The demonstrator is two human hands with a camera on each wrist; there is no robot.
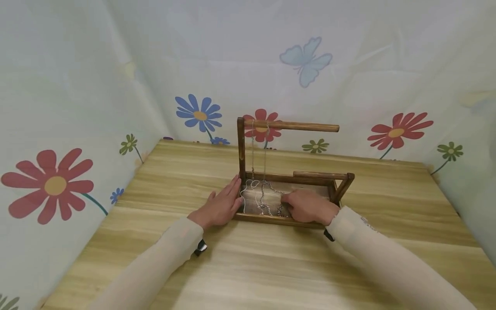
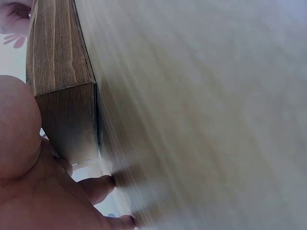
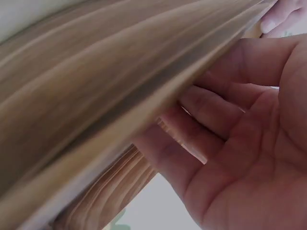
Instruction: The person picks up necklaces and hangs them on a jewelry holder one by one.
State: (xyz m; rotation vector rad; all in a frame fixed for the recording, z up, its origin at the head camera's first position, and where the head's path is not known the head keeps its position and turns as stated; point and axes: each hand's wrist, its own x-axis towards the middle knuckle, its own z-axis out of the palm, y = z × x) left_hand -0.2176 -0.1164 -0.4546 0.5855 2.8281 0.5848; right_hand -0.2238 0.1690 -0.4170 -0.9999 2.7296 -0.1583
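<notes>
A dark wooden tray [image 1: 263, 218] with a jewelry stand frame holds several silver chain necklaces. Two thin chains [image 1: 253, 150] hang from the upper bar [image 1: 310, 126], their lower ends reaching the tray floor. My left hand [image 1: 221, 204] lies with fingers extended along the tray's left end; in the left wrist view its fingers spread past the tray corner [image 2: 62, 91]. Over the tray's right part, my right hand [image 1: 310, 206] has curled fingers at a silver chain necklace [image 1: 273, 187], apparently pinching it. The right wrist view shows these fingers reaching over the tray rim, tips hidden.
The tray stands on a wood-grain table [image 1: 193, 275]. A shorter, lower bar [image 1: 321, 175] on a slanted post [image 1: 342, 189] rises at the tray's right end. Behind the table hangs a pale cloth [image 1: 232, 51] printed with flowers and a butterfly.
</notes>
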